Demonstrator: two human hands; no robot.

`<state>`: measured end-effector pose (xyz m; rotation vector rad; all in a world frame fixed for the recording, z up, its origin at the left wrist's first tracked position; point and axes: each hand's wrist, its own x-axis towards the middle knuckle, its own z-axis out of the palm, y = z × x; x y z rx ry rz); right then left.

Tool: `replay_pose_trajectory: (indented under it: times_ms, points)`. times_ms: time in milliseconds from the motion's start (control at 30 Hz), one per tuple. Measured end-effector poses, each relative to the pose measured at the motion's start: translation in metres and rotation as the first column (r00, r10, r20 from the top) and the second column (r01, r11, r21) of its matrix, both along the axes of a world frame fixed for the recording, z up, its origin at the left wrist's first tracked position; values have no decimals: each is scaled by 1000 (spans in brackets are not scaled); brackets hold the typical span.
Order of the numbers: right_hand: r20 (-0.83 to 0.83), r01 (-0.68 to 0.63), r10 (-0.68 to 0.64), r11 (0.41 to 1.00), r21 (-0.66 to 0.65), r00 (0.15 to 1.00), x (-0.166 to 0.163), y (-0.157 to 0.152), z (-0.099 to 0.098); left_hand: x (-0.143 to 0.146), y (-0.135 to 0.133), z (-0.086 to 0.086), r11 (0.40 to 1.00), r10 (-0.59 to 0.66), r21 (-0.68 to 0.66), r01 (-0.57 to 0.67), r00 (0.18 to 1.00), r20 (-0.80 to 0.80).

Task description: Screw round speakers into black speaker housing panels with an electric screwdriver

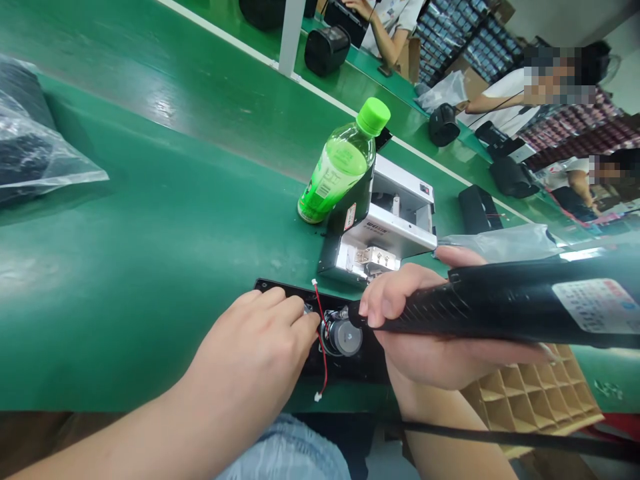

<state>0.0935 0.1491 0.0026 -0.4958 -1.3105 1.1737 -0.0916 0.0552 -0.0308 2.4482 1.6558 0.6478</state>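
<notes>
My right hand (425, 360) is wrapped round a black electric screwdriver (480, 303) with a white label, held almost level. The screwdriver's tip points left at the edge of a small round speaker (346, 337) on a black panel (367, 363). My left hand (263, 333) is closed over the panel's left part, its fingertips curled beside the speaker; what they pinch, if anything, is hidden. A red wire (325, 373) with white plugs at both ends lies across the panel, between my left fingers and the speaker.
Just beyond the panel stands a silver-and-black screw feeder (385, 223), with a green-capped drink bottle (340, 163) against it. A plastic-bagged dark item (30, 140) lies far left. A cardboard divider tray (535, 393) sits lower right. Several co-workers (515, 100) sit across the bench among black speaker boxes.
</notes>
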Motion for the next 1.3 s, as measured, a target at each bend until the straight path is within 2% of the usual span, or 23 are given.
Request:
replay_pose_trajectory:
  times_ms: [167,533,667,733,833,1000,1300]
  points:
    - [11,-4,5,993,-115,1000,0,-4,7,0,-1,1,1000,-11,-16,11,1000,-6]
    - [13,40,-39,995,-87,999,-5,-5,4,0,1,0,1000,-22,-18,21,999,-26]
    - [-34,90,-90,996,-2,995,-3,-2,2,-1,-1,-2,1000,-23,-6,23,1000,-20]
    - [-27,103,-103,995,-10,994,-1,-2,8,-1,-1,-2,1000,-14,-19,14,1000,-12]
    - [7,117,-116,989,-90,993,2,-8,26,-1,0,2,999,0,-39,0,1000,15]
    - [-45,234,-243,962,-142,969,5,-26,53,4,4,15,1000,2,-25,-1,999,35]
    - [-23,289,-296,944,-160,955,17,-28,62,10,20,22,999,-27,-23,26,999,-33]
